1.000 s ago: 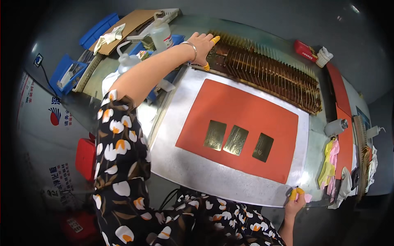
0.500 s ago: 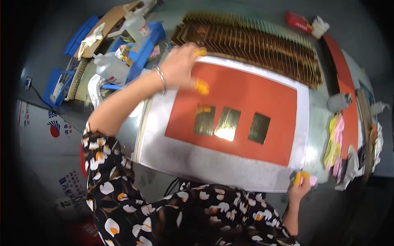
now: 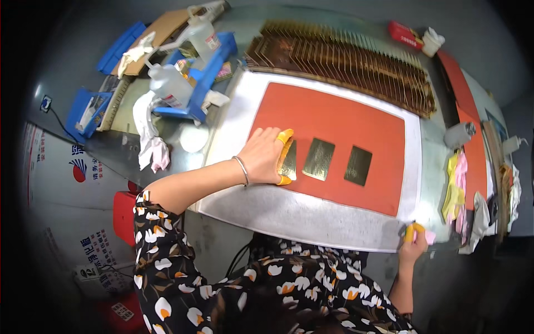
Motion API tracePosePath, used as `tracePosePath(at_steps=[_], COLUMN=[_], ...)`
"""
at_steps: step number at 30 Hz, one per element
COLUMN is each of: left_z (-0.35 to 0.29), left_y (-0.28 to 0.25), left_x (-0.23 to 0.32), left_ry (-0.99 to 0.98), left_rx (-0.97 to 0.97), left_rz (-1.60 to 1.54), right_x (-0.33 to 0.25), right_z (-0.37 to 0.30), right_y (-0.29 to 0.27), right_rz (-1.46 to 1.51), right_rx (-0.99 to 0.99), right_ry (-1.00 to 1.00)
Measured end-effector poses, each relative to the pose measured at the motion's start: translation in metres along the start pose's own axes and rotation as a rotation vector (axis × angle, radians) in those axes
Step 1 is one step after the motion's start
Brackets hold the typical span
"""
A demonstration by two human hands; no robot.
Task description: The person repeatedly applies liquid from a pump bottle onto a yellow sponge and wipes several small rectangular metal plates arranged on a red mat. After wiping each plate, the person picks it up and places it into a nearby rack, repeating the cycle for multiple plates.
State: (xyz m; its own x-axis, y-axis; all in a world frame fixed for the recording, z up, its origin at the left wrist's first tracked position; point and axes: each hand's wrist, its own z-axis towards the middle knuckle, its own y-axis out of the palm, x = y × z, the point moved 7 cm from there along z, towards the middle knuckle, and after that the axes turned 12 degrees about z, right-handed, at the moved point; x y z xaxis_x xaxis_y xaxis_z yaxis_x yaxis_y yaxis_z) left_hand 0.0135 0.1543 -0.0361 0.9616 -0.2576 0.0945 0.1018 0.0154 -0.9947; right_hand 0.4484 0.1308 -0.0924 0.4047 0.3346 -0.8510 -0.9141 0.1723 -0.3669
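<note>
Three small shiny, dark gold plates lie in a row on an orange-red mat [image 3: 334,111]. Yellow cots cover fingertips of my left hand [image 3: 261,158], whose thumb and finger span the leftmost plate [image 3: 290,160] at its near and far ends; the palm side is hidden. Beside it lie the middle plate [image 3: 319,159] and the right plate [image 3: 358,166], both untouched. My right hand [image 3: 413,245], also with a yellow cot, is closed on a small pink cloth or pad [image 3: 428,237] at the near right corner of the white-grey board [image 3: 267,214] under the mat.
A long rack [image 3: 345,67] of upright thin plates stands behind the mat. To the left are a blue tray [image 3: 214,72], squeeze bottles [image 3: 169,83] and white cloths [image 3: 146,125]. Yellow and pink cloths [image 3: 456,183] and a grey bottle [image 3: 460,134] sit at right.
My left hand has come down and nearer, from above the mat's far left part to the leftmost plate. My right hand keeps its place at the corner. The view has shifted slightly.
</note>
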Motion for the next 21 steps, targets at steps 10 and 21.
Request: tracePosePath(at_steps=[10, 21], left_z=[0.157, 0.185], left_y=[-0.098, -0.063], left_x=[-0.140, -0.156], left_ry=[-0.103, -0.120], left_rx=[-0.127, -0.365], left_rz=[0.673, 0.636], right_x=[0.002, 0.003], right_z=[-0.001, -0.002], right_y=[0.002, 0.000], right_rz=[0.100, 0.009], right_rx=[0.016, -0.006], right_ry=[0.033, 0.038])
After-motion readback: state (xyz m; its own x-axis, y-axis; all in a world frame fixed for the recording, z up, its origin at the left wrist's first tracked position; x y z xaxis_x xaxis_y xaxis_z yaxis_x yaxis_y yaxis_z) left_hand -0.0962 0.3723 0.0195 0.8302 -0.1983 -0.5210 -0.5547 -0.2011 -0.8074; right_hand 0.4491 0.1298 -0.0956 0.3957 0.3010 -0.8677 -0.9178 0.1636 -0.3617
